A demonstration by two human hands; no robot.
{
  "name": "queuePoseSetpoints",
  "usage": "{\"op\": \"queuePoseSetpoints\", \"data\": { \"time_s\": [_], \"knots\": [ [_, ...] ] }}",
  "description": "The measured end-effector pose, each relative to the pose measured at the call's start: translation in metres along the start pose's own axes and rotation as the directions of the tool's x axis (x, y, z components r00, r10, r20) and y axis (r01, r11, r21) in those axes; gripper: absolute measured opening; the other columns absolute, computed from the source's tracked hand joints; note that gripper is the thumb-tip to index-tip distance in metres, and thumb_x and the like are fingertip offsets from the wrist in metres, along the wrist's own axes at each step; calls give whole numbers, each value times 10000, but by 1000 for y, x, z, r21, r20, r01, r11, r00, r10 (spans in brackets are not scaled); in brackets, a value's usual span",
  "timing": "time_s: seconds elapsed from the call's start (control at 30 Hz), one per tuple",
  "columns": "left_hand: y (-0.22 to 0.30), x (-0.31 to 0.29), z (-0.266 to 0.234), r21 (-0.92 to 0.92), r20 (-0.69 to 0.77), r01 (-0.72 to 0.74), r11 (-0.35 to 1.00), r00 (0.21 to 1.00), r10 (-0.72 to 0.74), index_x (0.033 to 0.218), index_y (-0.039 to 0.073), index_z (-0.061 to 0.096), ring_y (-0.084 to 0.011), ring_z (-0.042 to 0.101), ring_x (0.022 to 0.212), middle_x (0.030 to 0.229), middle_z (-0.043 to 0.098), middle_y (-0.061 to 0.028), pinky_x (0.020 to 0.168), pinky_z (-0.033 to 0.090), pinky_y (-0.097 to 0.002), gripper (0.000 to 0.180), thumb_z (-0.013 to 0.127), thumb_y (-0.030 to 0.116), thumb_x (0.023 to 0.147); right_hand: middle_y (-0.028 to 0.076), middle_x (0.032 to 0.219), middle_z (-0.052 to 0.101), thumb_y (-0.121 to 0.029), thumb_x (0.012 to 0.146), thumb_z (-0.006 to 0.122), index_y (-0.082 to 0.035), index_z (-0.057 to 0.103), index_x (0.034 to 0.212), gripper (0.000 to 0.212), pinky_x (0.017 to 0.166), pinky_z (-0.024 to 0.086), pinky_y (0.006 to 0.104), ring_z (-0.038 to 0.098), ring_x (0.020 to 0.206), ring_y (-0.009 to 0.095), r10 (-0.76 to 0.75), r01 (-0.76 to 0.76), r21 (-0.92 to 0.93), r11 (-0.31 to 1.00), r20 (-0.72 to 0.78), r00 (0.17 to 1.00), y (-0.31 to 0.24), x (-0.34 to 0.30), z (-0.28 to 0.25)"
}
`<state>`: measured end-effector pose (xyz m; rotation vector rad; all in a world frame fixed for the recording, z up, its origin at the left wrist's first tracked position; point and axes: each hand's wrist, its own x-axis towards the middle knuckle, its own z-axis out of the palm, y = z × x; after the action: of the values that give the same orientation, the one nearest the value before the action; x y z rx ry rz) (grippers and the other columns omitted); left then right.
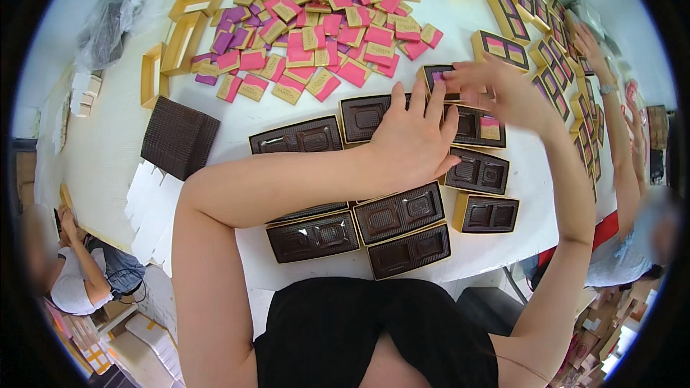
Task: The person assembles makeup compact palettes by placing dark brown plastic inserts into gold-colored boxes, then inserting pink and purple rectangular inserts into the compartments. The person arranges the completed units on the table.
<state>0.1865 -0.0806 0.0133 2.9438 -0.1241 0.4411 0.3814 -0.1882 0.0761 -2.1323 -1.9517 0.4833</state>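
Note:
My left hand [415, 142] lies flat, fingers spread, across brown compartment trays set in gold boxes [397, 213] on the white table [108, 144]. My right hand [496, 90] hovers blurred over a box [440, 77] with a purple packet in it, fingers curled; whether it holds a packet I cannot tell. A box under it [480, 128] has one pink packet in a compartment. Several more brown-tray boxes [313, 236] sit along the near edge.
A big heap of pink and purple square packets [316, 29] covers the far middle. Empty gold box frames [183, 42] and a dark tray stack [178, 136] lie left. Filled boxes [503, 49] line the right, where another person's arm [618, 129] reaches. A person [79, 273] sits low left.

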Motion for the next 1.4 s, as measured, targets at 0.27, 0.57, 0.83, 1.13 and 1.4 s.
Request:
{"op": "queuePoseSetpoints", "data": {
  "time_s": [0.27,0.57,0.83,1.13,1.4],
  "knots": [
    [-1,0,3,-8,-17,-35,999,999,34,1307,10,550,-498,453,1257,1381,467,-321,985,387,-640,669,600,519,877,279,921,693,-183,739,710,67,717,911,303,812,555,436,693,874,392,78,-120,-27,992,-620,781,152,265,-6],
    [-3,-3,4,-26,-61,-21,999,998,19,1287,10,565,-492,454,1252,1349,489,-317,961,401,-635,670,627,514,849,256,848,703,-196,738,667,10,738,895,269,770,554,444,701,803,375,409,-392,134,910,-448,795,147,313,7],
    [1,4,7,-17,-59,-40,999,998,39,1298,1,557,-495,460,1245,1377,468,-321,974,385,-645,664,617,499,863,199,1003,725,-271,754,737,-69,747,1035,346,824,554,401,701,905,318,244,-311,-94,946,-425,872,154,293,-1],
    [0,2,3,6,-5,-12,1000,1000,12,1358,17,513,-484,459,1260,1400,455,-316,1006,359,-644,690,582,516,887,136,1102,707,-266,863,652,-115,718,1151,332,890,504,476,662,1009,338,409,-460,14,888,-482,775,38,292,33],
    [-1,-3,-11,-25,-76,-28,999,997,26,1368,90,543,-457,461,1274,1380,477,-295,1054,328,-616,667,666,493,851,111,1086,718,-123,905,608,-102,731,1097,229,854,535,432,676,991,321,83,-71,57,996,-248,965,12,57,-21]
  ]
}}
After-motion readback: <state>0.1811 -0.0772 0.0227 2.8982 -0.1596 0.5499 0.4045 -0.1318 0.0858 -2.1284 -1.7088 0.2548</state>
